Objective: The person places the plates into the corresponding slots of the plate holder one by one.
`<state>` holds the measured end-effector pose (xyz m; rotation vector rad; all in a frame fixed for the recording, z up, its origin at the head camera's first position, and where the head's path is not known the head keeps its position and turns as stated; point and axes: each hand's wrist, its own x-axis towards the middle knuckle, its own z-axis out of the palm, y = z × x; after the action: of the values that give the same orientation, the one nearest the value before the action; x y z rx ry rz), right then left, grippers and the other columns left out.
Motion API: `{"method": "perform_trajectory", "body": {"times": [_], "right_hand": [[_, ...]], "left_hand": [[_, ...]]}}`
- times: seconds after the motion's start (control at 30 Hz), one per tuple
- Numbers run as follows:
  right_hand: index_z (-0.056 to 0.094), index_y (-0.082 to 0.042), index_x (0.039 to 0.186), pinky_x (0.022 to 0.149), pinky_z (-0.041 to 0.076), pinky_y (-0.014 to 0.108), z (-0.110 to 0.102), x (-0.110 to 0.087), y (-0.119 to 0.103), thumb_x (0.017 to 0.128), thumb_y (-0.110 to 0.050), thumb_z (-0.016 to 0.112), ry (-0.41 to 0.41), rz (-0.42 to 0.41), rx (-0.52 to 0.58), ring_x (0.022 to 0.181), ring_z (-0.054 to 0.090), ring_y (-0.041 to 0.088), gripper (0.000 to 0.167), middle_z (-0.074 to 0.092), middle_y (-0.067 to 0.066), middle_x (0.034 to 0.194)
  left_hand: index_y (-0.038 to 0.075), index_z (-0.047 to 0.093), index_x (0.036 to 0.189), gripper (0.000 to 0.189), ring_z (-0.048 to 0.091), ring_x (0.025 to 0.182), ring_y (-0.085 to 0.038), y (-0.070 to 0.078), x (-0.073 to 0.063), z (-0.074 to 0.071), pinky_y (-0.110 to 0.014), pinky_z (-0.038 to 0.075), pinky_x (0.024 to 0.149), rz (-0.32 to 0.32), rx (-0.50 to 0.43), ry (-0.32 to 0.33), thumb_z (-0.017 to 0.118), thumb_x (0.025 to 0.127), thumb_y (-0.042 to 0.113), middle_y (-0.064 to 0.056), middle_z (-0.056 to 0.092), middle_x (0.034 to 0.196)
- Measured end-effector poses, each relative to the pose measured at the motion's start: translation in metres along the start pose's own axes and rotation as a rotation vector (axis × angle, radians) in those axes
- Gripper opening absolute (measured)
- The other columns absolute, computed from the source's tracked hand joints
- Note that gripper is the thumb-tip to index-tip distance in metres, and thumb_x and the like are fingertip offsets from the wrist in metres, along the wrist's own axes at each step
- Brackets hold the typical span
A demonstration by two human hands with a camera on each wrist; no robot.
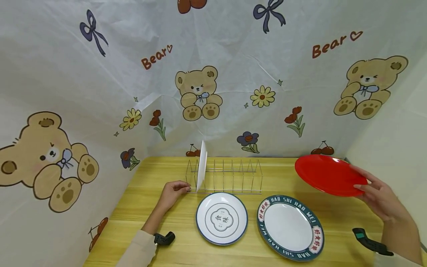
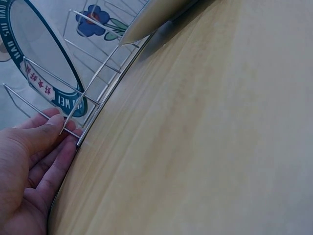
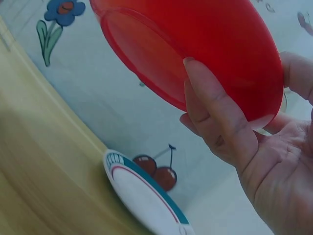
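My right hand holds a red plate by its right rim, lifted above the table's right side; the right wrist view shows the thumb pressed on the red plate. A wire dish rack stands mid-table with one white plate upright in its left slot. My left hand pinches the rack's left end; the fingers grip the wire rack. Two plates lie flat in front: a small white one and a larger green-rimmed one.
The wooden table is walled by a bear-print cloth at the back and left. A pale wall closes the right side. Bare wood lies left of the rack.
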<state>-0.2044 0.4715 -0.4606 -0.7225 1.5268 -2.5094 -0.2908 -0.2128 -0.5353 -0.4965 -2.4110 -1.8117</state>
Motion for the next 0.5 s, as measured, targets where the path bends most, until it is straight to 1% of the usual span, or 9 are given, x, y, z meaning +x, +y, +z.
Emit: {"method": "perform_trajectory", "body": {"times": [0.1,0.17,0.27,0.33,0.37,0.5], "right_hand": [[0.026,-0.004,0.160,0.093,0.056,0.038,0.011,0.009,0.002,0.101,0.020,0.023,0.004,-0.015,-0.076,0.120,0.064,0.022,0.063,0.050,0.001,0.150],[0.022,-0.003,0.160,0.092,0.056,0.037,0.018,0.015,0.004,0.101,0.021,0.025,0.013,-0.029,-0.146,0.120,0.064,0.019,0.064,0.048,0.000,0.151],[0.017,-0.004,0.162,0.090,0.056,0.036,0.030,0.023,0.006,0.101,0.020,0.030,0.034,-0.036,-0.235,0.119,0.063,0.015,0.067,0.043,-0.001,0.152],[0.016,-0.007,0.162,0.089,0.057,0.036,0.037,0.029,0.007,0.101,0.020,0.032,0.056,-0.033,-0.255,0.119,0.062,0.013,0.069,0.040,-0.002,0.152],[0.016,-0.007,0.163,0.088,0.057,0.037,0.040,0.032,0.007,0.101,0.020,0.032,0.068,-0.035,-0.257,0.119,0.063,0.013,0.070,0.040,-0.002,0.152],[0.016,-0.012,0.163,0.089,0.056,0.037,0.051,0.039,0.011,0.100,0.021,0.030,0.069,-0.044,-0.194,0.120,0.062,0.015,0.072,0.042,-0.002,0.152]], "left_hand": [[-0.006,0.076,0.103,0.012,0.072,0.094,-0.031,0.001,0.000,-0.001,-0.024,0.060,0.078,0.010,-0.013,-0.004,0.070,0.093,-0.002,-0.020,0.075,0.101],[-0.008,0.075,0.103,0.012,0.072,0.093,-0.031,0.003,0.000,-0.001,-0.025,0.060,0.078,0.021,-0.016,-0.007,0.070,0.093,-0.002,-0.021,0.075,0.101],[-0.008,0.075,0.104,0.013,0.073,0.093,-0.031,0.003,0.000,-0.002,-0.026,0.061,0.078,0.017,-0.017,-0.015,0.070,0.093,-0.002,-0.020,0.075,0.101],[-0.008,0.075,0.104,0.013,0.073,0.093,-0.032,0.003,0.000,-0.002,-0.027,0.061,0.078,0.015,-0.019,-0.020,0.070,0.093,-0.003,-0.020,0.075,0.101],[-0.008,0.075,0.104,0.013,0.073,0.094,-0.032,0.000,0.001,-0.002,-0.028,0.061,0.079,0.008,-0.019,-0.020,0.070,0.093,-0.003,-0.020,0.075,0.102],[-0.007,0.075,0.104,0.013,0.073,0.094,-0.031,-0.014,0.004,-0.002,-0.028,0.061,0.079,-0.008,-0.017,-0.010,0.070,0.094,-0.002,-0.021,0.075,0.102]]}}
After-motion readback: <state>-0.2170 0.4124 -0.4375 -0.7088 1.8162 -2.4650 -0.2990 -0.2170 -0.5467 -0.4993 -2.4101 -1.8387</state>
